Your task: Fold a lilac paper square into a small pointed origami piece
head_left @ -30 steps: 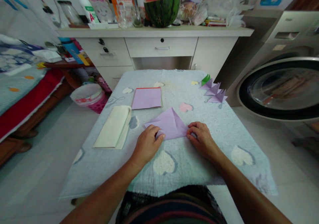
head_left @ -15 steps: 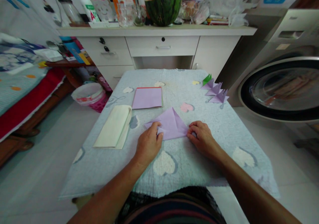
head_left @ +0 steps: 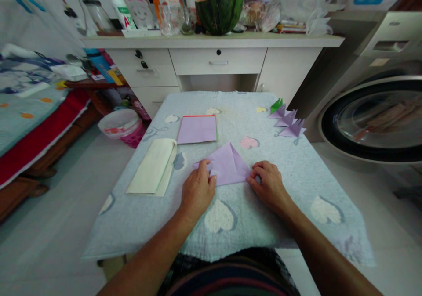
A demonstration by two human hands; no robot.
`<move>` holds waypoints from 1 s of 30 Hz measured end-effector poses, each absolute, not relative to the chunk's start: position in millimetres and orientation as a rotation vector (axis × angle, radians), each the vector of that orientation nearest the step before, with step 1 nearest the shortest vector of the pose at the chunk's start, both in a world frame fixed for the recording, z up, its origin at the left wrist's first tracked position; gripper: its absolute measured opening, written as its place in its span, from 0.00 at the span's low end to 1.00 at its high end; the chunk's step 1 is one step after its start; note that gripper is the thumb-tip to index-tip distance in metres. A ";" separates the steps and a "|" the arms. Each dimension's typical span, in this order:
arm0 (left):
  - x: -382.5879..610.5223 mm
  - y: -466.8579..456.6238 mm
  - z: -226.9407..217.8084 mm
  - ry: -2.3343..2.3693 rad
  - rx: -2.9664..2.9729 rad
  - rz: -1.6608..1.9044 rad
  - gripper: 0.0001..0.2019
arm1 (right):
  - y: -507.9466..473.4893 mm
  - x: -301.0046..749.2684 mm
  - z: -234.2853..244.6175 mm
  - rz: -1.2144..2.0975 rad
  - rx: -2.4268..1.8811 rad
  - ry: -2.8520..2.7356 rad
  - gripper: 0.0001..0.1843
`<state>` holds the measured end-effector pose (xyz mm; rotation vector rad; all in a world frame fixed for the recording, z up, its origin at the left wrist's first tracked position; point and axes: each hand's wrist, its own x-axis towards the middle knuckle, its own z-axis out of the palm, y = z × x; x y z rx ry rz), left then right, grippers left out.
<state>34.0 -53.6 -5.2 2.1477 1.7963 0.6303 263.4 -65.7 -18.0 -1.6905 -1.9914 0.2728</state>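
Note:
A folded sheet of purple origami paper [head_left: 228, 166], roughly triangular with its peak pointing away from me, lies on the cloth between my hands. My left hand [head_left: 198, 187] is closed at its left corner, fingers and thumb on the paper. The right corner is pinched between the thumb and fingers of my right hand [head_left: 267, 181]. Beyond it sits a square stack of coloured paper [head_left: 197, 129], purple on top. To the left lies a folded cream-coloured sheet [head_left: 152, 167]. Several folded purple paper pieces [head_left: 290, 124] and a green one [head_left: 276, 106] stand at the far right.
A pale blue cloth with hearts [head_left: 280, 225] covers the table. Behind it is a white cabinet [head_left: 218, 63] with a cut watermelon [head_left: 219, 15], bottles and bags on top. A washing machine [head_left: 379, 111] stands right; a pink bin [head_left: 132, 135] and a bed [head_left: 33, 111] are left.
The view has shifted slightly, so everything sits a little farther right in it. Both hands stay on the same corners of the purple paper, with no clear change in its folds.

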 end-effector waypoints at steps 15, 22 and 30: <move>36.6 -51.9 -1.2 1.904 2.131 0.535 0.19 | -65.2 265.5 -20.9 0.271 -1.669 -2.001 0.05; 36.5 -53.2 -1.5 1.924 2.129 0.534 0.19 | -65.8 265.2 -21.6 0.255 -1.665 -1.996 0.05; 36.3 -53.2 -3.3 1.897 2.164 0.602 0.19 | -66.2 264.7 -21.1 0.267 -1.662 -1.968 0.05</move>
